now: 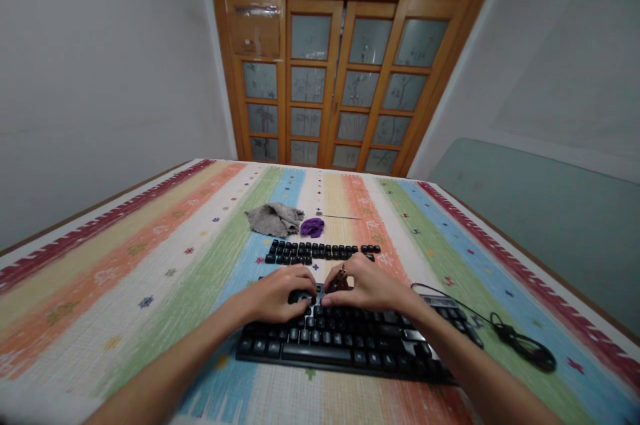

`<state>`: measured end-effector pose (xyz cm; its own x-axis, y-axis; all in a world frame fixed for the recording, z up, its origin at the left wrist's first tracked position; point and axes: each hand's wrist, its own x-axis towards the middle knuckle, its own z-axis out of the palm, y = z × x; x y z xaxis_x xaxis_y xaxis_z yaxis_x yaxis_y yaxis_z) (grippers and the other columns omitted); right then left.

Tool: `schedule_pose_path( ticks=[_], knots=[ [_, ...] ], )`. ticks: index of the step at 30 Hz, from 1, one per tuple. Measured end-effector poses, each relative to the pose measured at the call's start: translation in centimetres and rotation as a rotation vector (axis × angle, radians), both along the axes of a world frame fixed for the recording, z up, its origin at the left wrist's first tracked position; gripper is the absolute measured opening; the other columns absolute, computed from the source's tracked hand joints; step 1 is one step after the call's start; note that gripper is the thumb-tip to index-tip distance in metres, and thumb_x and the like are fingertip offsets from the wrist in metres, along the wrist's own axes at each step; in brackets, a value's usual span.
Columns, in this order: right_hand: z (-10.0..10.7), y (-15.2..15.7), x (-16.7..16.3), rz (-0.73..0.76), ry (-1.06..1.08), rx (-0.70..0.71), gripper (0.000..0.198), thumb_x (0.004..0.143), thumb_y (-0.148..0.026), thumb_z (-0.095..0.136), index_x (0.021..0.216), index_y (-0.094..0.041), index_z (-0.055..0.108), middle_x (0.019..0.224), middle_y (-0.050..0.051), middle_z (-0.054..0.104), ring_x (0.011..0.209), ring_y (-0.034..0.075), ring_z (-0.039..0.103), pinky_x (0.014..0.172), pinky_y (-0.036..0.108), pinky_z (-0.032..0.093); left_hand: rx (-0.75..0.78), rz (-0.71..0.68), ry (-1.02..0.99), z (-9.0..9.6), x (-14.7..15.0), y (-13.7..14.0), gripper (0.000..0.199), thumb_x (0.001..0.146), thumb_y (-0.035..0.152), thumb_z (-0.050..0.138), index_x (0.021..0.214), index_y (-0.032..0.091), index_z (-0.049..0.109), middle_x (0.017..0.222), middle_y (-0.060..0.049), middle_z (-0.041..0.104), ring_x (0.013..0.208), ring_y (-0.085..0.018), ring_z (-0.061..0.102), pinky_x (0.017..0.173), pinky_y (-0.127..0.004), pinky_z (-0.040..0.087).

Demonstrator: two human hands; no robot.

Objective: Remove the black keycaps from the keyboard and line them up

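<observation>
While both of our hands meet over the far edge of the black keyboard [310,353], their fingertips come close together but leave a narrow gap between them. Our left hand [277,293] is curled, thumb bent in towards the forefinger, with dark parts showing between; we cannot tell whether it pinches anything. Our right hand [373,286] arches over the same stretch, thumb low on the keys and forefinger bent above it. Beside those fingers sits a small brassy and dark item [342,274], too small for us to name, and whether it is gripped or worn we cannot tell.

Beneath and nearer than the hands, the keyboard carries its lower rows and long space bar, running out under our right forearm. Just beyond the fingertips, loose black keycaps [287,253] lie in rows on the striped tablecloth [165,278]. We judge the step in hand to be close work on single keys of the upper rows, with part of the board handled so far. The next move seems to call for one hand steadying the frame while the other keeps a straight, fine fingertip hold.

Farther out, ahead of the left hand, rest a grey cloth [275,219] and a bunched purple cloth [313,227]; ahead of the right lies a thin rod [343,217]. Off to the right of that hand, a coiled cable [537,353] sits apart.
</observation>
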<state>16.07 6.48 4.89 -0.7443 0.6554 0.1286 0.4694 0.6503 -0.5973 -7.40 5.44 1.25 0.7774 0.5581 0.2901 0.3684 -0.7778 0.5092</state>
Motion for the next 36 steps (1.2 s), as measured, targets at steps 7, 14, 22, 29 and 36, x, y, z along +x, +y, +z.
schedule_pose_path(
  ticks=[7,14,22,29,36],
  knots=[
    [-0.4,-0.6,-0.4,0.010,0.002,0.106,0.018,0.082,-0.037,0.073,0.088,-0.021,0.079,0.073,0.004,0.074,0.062,0.016,0.063,0.059,0.025,0.045,-0.028,-0.043,-0.026,-0.3,0.3,-0.3,0.026,0.075,0.014,0.058,0.100,0.017,0.066,0.103,-0.007,0.066,0.099,-0.023,0.061,0.092,-0.037,0.048],
    [-0.3,-0.7,-0.7,0.004,-0.018,0.117,0.020,0.082,-0.038,0.073,0.087,-0.019,0.079,0.077,0.005,0.076,0.067,0.016,0.066,0.064,0.025,0.046,-0.033,-0.042,-0.032,-0.8,0.2,0.2,0.027,0.073,0.013,0.056,0.097,0.017,0.066,0.101,-0.007,0.066,0.097,-0.023,0.061,0.090,-0.036,0.049],
    [-0.4,-0.5,-0.8,-0.012,-0.038,0.086,0.020,0.081,-0.037,0.075,0.085,-0.018,0.079,0.082,0.006,0.077,0.071,0.017,0.068,0.064,0.024,0.046,-0.047,-0.029,-0.001,-0.6,0.5,0.0,0.025,0.072,0.011,0.055,0.094,0.018,0.064,0.097,-0.006,0.066,0.094,-0.023,0.060,0.089,-0.037,0.048],
    [-0.1,-0.9,-1.2,0.039,-0.099,0.098,0.019,0.085,-0.034,0.070,0.088,-0.017,0.078,0.075,0.005,0.076,0.067,0.016,0.068,0.065,0.024,0.046,-0.043,-0.014,0.032,-0.7,0.5,0.2,0.017,0.084,0.009,0.049,0.091,0.017,0.062,0.093,-0.005,0.066,0.090,-0.020,0.061,0.084,-0.032,0.047],
    [0.4,-0.9,-1.0,0.034,-0.135,0.085,0.018,0.086,-0.030,0.068,0.091,-0.016,0.078,0.080,0.006,0.077,0.070,0.016,0.068,0.066,0.024,0.045,-0.034,-0.027,0.020,-0.6,0.5,0.2,0.017,0.085,0.011,0.051,0.093,0.017,0.064,0.093,-0.006,0.066,0.090,-0.020,0.061,0.083,-0.032,0.047]
  ],
)
